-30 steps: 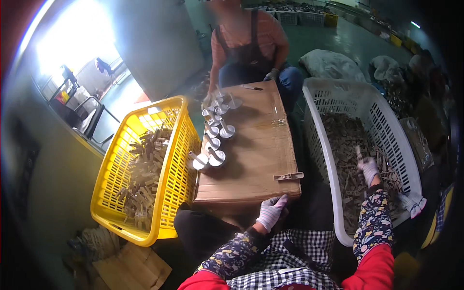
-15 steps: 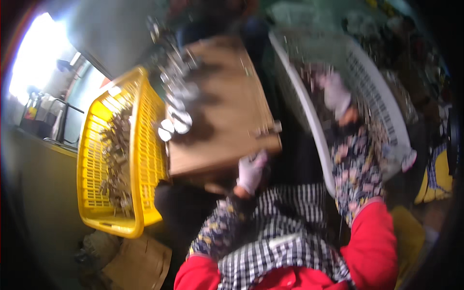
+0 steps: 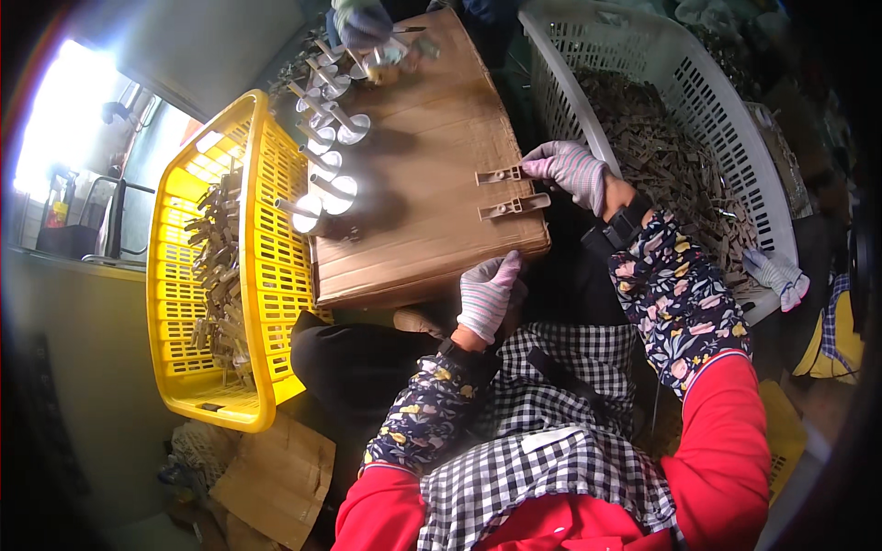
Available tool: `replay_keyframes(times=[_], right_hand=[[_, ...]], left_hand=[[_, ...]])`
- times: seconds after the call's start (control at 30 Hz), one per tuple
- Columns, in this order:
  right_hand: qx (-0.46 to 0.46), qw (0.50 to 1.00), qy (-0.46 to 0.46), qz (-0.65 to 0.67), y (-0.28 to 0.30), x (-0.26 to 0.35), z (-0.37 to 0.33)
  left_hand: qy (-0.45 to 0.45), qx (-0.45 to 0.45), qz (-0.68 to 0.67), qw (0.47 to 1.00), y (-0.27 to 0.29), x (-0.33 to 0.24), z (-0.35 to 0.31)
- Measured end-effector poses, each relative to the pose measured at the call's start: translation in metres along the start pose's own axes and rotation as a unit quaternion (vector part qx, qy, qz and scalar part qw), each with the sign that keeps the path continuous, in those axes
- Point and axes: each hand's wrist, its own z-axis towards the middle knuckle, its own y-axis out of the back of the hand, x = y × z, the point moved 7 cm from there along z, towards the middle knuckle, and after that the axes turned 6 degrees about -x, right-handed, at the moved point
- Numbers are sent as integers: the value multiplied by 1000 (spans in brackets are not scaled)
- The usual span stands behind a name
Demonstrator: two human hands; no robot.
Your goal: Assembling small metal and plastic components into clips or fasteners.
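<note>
My gloved right hand (image 3: 568, 173) is closed, thumb and fingertips pinching the end of a slim beige plastic piece (image 3: 499, 175) at the cardboard's right edge. A similar beige piece (image 3: 514, 207) lies just nearer to me on the cardboard (image 3: 432, 184). By the cardboard's near right corner, my gloved left hand (image 3: 489, 292) is closed, thumb and finger together; what it holds, if anything, is hidden. Along the left side of the cardboard stand several shiny round-based parts (image 3: 353, 129) with pale stems.
A yellow basket (image 3: 260, 275) of brownish parts stands left. To the right, a white basket (image 3: 602, 138) holds many beige pieces, with a loose striped glove (image 3: 776, 275) at its near end. Another person's gloved hand (image 3: 363, 23) is at the far edge. Flattened cardboard (image 3: 276, 482) lies lower left.
My right hand has come left out of the white basket to the cardboard with a beige piece. The left hand stays near the corner. Another person's gloved hand has appeared at the far end.
</note>
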Motion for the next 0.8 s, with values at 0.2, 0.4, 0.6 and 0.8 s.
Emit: replay_keyframes(times=[0.2,0.4,0.6,0.8], right_hand=[[18,1000,-1,-22,-10,0,0],[20,1000,8,-11,-10,-3,5],[22,1000,9,7,-9,-7,8],[8,999,36,-17,-11,-6,9]], left_hand=[[-10,2,-3,1000,2,-3,0],[-9,-7,-5,1000,3,-1,1],[-7,-12,-5,1000,1,-3,0],[-10,-12,-4,1000,1,-3,0]])
